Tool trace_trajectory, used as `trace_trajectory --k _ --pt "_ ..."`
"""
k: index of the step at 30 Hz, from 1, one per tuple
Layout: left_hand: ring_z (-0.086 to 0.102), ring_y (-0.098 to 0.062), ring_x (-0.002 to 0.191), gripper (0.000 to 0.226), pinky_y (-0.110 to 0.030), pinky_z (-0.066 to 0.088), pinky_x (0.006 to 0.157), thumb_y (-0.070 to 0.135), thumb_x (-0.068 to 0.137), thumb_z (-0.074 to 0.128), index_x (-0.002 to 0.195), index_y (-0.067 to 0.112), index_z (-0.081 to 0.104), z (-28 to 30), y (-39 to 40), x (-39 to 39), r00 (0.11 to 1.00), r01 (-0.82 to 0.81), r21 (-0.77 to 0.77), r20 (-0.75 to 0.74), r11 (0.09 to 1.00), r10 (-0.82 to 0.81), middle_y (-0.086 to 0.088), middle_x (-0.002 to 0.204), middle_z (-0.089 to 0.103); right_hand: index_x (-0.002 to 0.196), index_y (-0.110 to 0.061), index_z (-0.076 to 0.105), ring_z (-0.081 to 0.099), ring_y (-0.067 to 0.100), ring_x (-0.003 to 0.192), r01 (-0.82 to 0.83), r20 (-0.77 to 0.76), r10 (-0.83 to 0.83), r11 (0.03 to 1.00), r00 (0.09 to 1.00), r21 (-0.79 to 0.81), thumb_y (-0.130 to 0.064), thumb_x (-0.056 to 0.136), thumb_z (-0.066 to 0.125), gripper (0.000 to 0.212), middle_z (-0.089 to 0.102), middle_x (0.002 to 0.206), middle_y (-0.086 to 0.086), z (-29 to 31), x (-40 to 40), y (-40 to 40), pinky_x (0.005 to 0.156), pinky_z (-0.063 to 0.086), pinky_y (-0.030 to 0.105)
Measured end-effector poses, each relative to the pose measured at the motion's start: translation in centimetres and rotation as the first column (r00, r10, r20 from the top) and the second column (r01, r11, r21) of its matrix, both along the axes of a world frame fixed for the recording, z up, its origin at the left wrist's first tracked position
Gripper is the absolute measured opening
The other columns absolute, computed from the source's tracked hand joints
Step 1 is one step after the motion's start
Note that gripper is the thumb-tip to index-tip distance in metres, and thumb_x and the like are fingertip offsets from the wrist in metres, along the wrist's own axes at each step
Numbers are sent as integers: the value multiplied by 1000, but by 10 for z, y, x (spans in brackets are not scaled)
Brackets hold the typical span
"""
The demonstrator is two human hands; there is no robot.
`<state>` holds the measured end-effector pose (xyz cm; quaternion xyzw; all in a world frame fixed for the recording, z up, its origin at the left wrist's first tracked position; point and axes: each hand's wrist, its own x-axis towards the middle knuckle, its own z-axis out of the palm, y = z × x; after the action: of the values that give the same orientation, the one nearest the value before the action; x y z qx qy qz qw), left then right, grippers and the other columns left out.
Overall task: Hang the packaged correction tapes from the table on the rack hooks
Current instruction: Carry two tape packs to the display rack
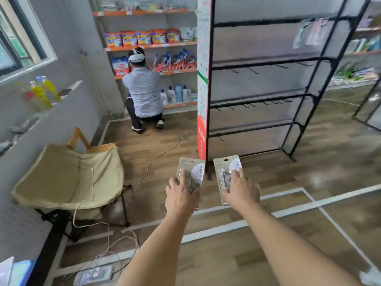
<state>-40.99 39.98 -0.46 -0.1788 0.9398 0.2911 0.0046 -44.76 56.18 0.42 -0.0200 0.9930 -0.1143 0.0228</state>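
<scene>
Hands, two, bare, both stretched forward over a wood-look floor (268, 254) marked with white tape lines. Left hand (181, 198): fingers curled round the lower half of a left correction tape pack (192, 168), one finger lying up its front, the pack upright with its card header and hang-hole at the top. Right hand (240, 190): fingers spread over the front of a right correction tape pack (224, 165) and pinching it from the side, pack upright, tilted slightly, header showing a printed "36". The two packs are held side by side, near each other but apart, in the air low before the foot of the rack. Rack (296, 58): black metal frame, several cross-bars, rows of thin black hooks (268, 103) on the middle and lower bars; two blurred packets (311, 34) hang at its upper right. Red and white sign panel (204, 79): upright, against the rack's left post. Folding chair (70, 178): beige fabric, black legs, at left. Cables: white, trailing across the floor under and beside the chair. Shelving (148, 46): orange-edged, at rear, stocked with bags and bottles. Person (142, 91): crouched at those shelves, back turned, wearing a white headset. Bottles (44, 91): yellow liquid, on the window ledge at left, blurred.
</scene>
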Motion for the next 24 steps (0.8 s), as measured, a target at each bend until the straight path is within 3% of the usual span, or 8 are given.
trace_trajectory --k 3,7,14,24 --pt "33 -29 127 79 -40 43 94 49 93 54 154 34 6 0 56 -27 997 80 3 4 997 -80 -7 140 28 133 -13 35 50 28 114 70 -14 -71 997 997 -14 -35 90 58 53 31 148 8 0 -15 56 79 47 35" --pt "34 -29 126 81 -41 44 93 49 92 54 154 34 4 -2 117 -62 982 189 -1 20 982 -189 -7 138 29 134 -14 35 54 25 110 166 -16 -166 986 986 -3 -39 90 60 57 31 148 8 -1 -34 118 70 46 30" --pt "34 -28 126 82 -40 44 94 48 93 55 154 35 2 -6 187 -140 951 309 1 -10 951 -309 -6 140 28 132 -14 35 59 25 104 272 -16 -272 962 962 2 -39 89 62 57 32 147 7 -7 -87 187 66 48 29" --pt "34 -30 127 77 -38 44 91 47 95 52 154 30 5 8 245 -289 906 414 -8 -90 910 -413 -9 141 27 127 -13 38 55 24 98 361 -60 -360 933 931 13 -38 90 58 49 34 142 5 7 -212 243 58 36 27"
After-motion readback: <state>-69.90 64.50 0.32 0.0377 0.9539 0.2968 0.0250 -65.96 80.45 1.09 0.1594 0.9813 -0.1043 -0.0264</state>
